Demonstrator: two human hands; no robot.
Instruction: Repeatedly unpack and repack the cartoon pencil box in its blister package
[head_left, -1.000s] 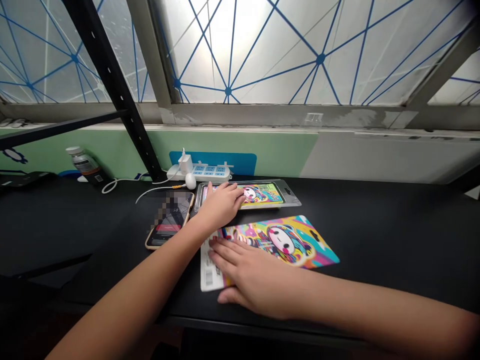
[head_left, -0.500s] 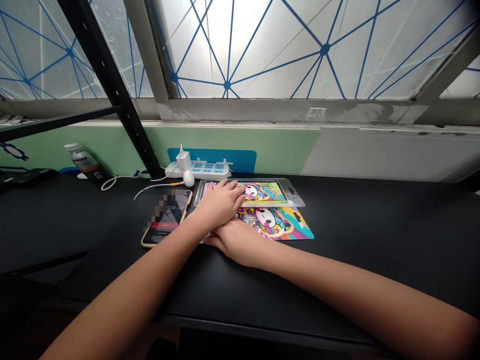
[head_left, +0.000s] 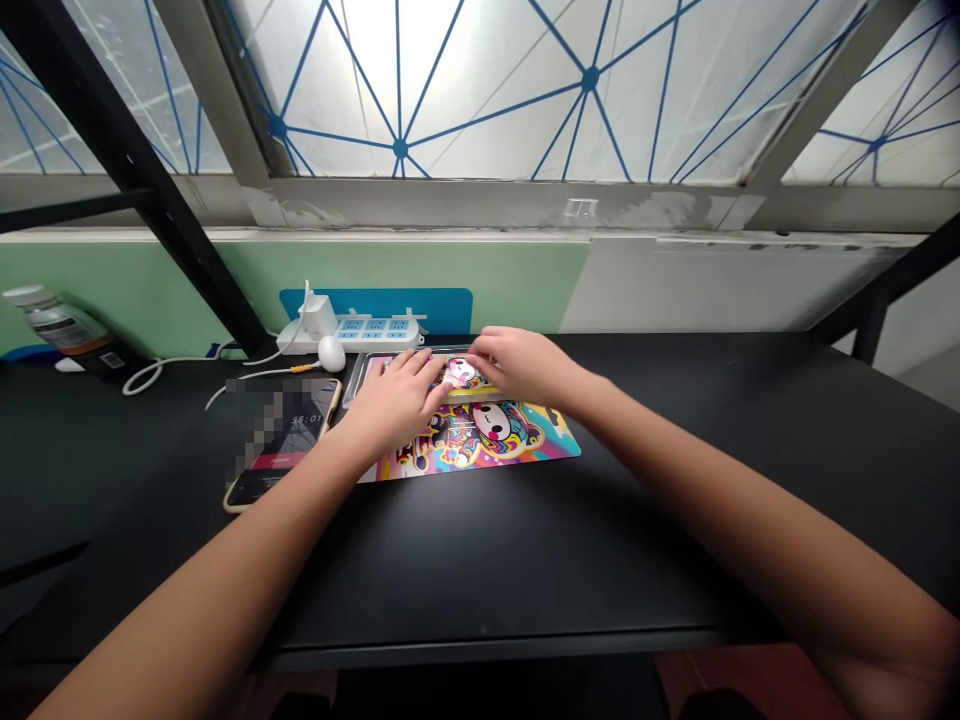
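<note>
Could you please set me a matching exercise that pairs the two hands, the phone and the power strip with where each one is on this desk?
Things:
1. Left hand
2. Right hand
3. Smartphone
4. Power strip

Places:
A. At the back of the desk against the wall, with a white plug adapter in it
B. Lying face up, left of the printed card
C. On the right end of the clear plastic package
D. On the left end of that package

Pairs: 1-D, 2-C, 3-B, 4-A

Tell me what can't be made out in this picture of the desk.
All from the head view:
- Phone: part of the screen is pixelated.
- Packaged card: most is hidden by the left hand and right hand.
- Colourful card: its left part is under the left hand.
- Bottle: label too small to read.
</note>
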